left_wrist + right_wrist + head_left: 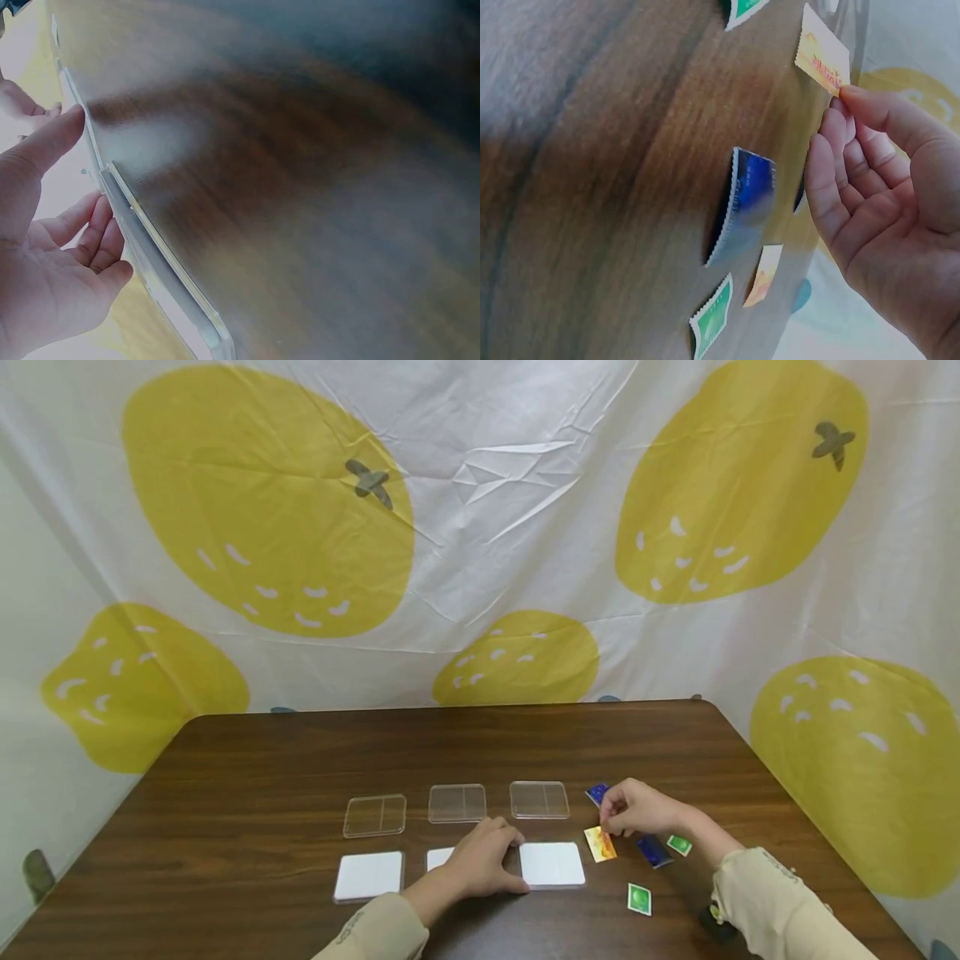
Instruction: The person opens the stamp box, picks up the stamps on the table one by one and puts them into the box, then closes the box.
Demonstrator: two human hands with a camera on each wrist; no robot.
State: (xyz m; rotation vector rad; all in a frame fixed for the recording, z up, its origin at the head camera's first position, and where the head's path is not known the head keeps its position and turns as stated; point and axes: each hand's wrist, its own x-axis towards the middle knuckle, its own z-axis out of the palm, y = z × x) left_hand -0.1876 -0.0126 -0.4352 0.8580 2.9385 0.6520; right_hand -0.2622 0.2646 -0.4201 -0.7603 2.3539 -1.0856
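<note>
Orange stamp (600,844) lies on table (262,760), its corner pinched by right hand (641,810). Left hand (483,857), fingers relaxed, rests on middle white tile (440,858), just beside right white tile (552,865).

Right hand (885,225) pinches orange stamp (821,60) corner; blue stamp (746,195), green stamp (711,324) on table (592,187)

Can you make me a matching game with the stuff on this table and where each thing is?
Things:
1. orange stamp
2. clear trays
3. left hand
4. lone green stamp

Places:
A. back row on the table
B. pinched by the right hand
C. nearest the table's front edge
D. resting on the white cards

Pairs: 1-B, 2-A, 3-D, 4-C
</note>
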